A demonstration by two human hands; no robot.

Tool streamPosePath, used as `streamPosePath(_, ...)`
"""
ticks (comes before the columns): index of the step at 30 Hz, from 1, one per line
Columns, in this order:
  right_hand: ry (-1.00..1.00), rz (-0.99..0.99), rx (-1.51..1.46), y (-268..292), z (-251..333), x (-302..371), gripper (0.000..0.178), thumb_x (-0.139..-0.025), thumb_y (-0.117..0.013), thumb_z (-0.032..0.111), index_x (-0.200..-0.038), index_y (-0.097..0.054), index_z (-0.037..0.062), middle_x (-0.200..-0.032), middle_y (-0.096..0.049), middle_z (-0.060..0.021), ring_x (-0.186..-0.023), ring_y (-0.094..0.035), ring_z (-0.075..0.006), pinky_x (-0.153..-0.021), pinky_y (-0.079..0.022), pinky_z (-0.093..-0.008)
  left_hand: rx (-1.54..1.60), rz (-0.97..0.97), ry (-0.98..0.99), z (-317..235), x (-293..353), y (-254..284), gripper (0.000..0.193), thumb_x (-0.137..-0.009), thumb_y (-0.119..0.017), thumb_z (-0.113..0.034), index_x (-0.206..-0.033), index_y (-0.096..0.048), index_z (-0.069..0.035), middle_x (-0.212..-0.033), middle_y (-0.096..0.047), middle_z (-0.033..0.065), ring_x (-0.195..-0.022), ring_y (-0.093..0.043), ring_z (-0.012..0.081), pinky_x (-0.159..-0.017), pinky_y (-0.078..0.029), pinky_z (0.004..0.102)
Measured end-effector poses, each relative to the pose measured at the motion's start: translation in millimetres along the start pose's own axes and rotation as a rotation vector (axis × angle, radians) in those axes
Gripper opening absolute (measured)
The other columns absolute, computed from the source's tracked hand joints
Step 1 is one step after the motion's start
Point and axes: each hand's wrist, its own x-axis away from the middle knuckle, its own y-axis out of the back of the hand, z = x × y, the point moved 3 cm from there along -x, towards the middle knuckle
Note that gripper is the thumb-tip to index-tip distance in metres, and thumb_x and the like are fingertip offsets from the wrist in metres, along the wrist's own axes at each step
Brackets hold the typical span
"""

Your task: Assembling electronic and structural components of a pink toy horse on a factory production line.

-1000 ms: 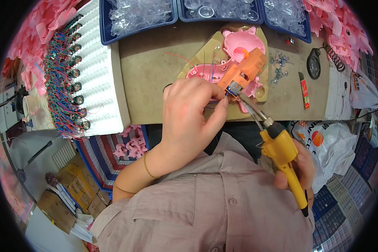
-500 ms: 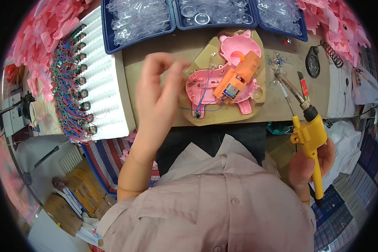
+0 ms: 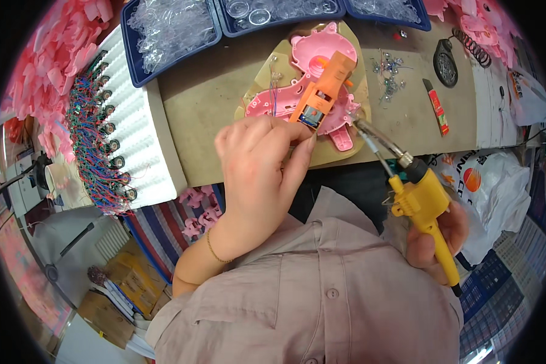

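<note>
My left hand (image 3: 258,167) is at the near edge of a pink animal-shaped plastic shell half (image 3: 321,45), its fingertips pinched together just below an orange plastic module (image 3: 337,73). What the fingers pinch is hidden. The shell half lies hollow side up in a tan shaped holder (image 3: 266,79), with the module and some thin wires on it. My right hand (image 3: 421,247) grips the handle of a yellow soldering gun (image 3: 428,197). Its metal tip and thin feed tube point at the shell's right side, near the small pink limb.
Blue bins (image 3: 215,39) of clear plastic parts line the back. At left, a white foam tray (image 3: 145,133) carries wired speakers (image 3: 112,145). Small metal parts (image 3: 389,73), a red cutter knife (image 3: 437,109) and a black coiled-cord item (image 3: 446,67) lie right. Pink shells (image 3: 54,54) are heaped back left.
My left hand has moved right and down to the shell's near edge, its fingers pinching there. The soldering gun has shifted left, its tip closer to the shell. The whole view has shifted slightly.
</note>
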Motion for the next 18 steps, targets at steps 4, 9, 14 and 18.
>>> streamPosePath(4, 0.009, 0.142, 0.071, -1, 1, -5, 0.065, -0.087, -0.068, 0.018, -0.139, -0.032, 0.0014, -0.128, -0.046, -0.0376, -0.109, -0.058, -0.0375, -0.09, -0.049, -0.0444, 0.061, -0.006, 0.035, -1, -2, 1, 0.008, -0.076, -0.071, -0.012, -0.08, -0.064, -0.011, -0.071, -0.054, 0.0011, -0.075, -0.051, 0.0206, -0.075, -0.034, 0.0346)
streamPosePath(9, -0.006, 0.191, 0.175, -6, 3, -10, 0.063, -0.086, -0.067, 0.018, -0.137, -0.034, 0.0004, -0.125, -0.047, -0.0381, -0.108, -0.058, -0.0385, -0.089, -0.048, -0.0426, 0.094, -0.001, 0.075, 1, -2, 0, 0.008, -0.076, -0.071, -0.012, -0.078, -0.064, -0.009, -0.068, -0.051, 0.0015, -0.07, -0.049, 0.02, -0.072, -0.033, 0.0339)
streamPosePath(14, -0.056, 0.24, 0.045, -14, 0, -21, 0.06, -0.088, -0.066, 0.017, -0.137, -0.033, 0.0038, -0.127, -0.044, -0.0378, -0.116, -0.053, -0.0394, -0.095, -0.045, -0.0429, 0.095, 0.014, 0.122, 1, -1, 0, 0.007, -0.076, -0.07, -0.013, -0.077, -0.064, -0.009, -0.068, -0.051, 0.0017, -0.07, -0.049, 0.0199, -0.072, -0.034, 0.0337)
streamPosePath(18, -0.048, 0.228, -0.007, -15, -1, -22, 0.05, -0.088, -0.067, 0.016, -0.128, -0.038, 0.0061, -0.127, -0.045, -0.0373, -0.115, -0.054, -0.0373, -0.094, -0.046, -0.0416, 0.092, 0.001, 0.102, 1, -1, -1, 0.007, -0.076, -0.07, -0.012, -0.077, -0.064, -0.009, -0.068, -0.051, 0.0016, -0.071, -0.049, 0.0202, -0.073, -0.034, 0.0338)
